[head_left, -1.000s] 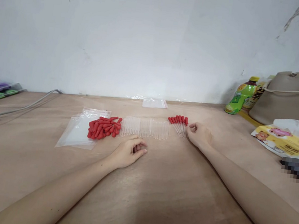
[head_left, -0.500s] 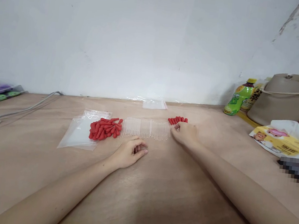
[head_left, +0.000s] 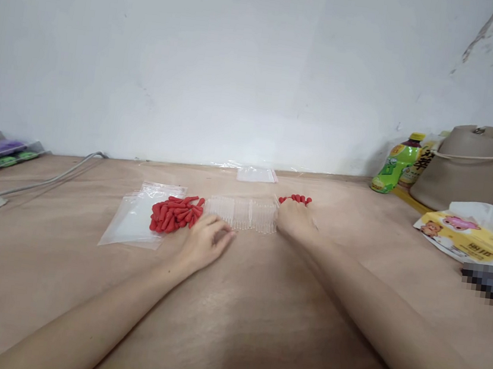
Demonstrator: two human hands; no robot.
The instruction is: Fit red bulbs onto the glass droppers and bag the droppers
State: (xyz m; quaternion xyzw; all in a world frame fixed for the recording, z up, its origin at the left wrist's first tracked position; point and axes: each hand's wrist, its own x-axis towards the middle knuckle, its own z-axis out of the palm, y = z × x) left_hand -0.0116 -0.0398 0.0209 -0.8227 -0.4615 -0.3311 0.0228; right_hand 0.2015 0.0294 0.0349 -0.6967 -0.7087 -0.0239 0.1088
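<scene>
A row of thin clear tubes [head_left: 243, 213] lies flat on the brown-covered table [head_left: 232, 302]. Just off its left end is a heaped pile of loose red bulbs [head_left: 171, 214], partly on top of clear plastic bags [head_left: 127, 227]. Just off its right end, a small group of red bulbs [head_left: 301, 199] sits side by side, showing beyond the right hand [head_left: 294, 217]; whatever lies beneath that group is hidden by the hand. The right hand is at the row's right end with its fingers drawn together and pointing down, but whether they grasp a tube or nothing cannot be told. The left hand [head_left: 204, 242] rests at the near left side of the row, close to the pile, its fingers loosely curled; whether anything is pinched there is also unclear. The work looks to be at an early stage: the group at the right of the row is small, while the pile at its left is much larger, and the tubes in the row show no red on them. Beyond the row, near the wall, lies a small clear bag [head_left: 256, 175].
</scene>
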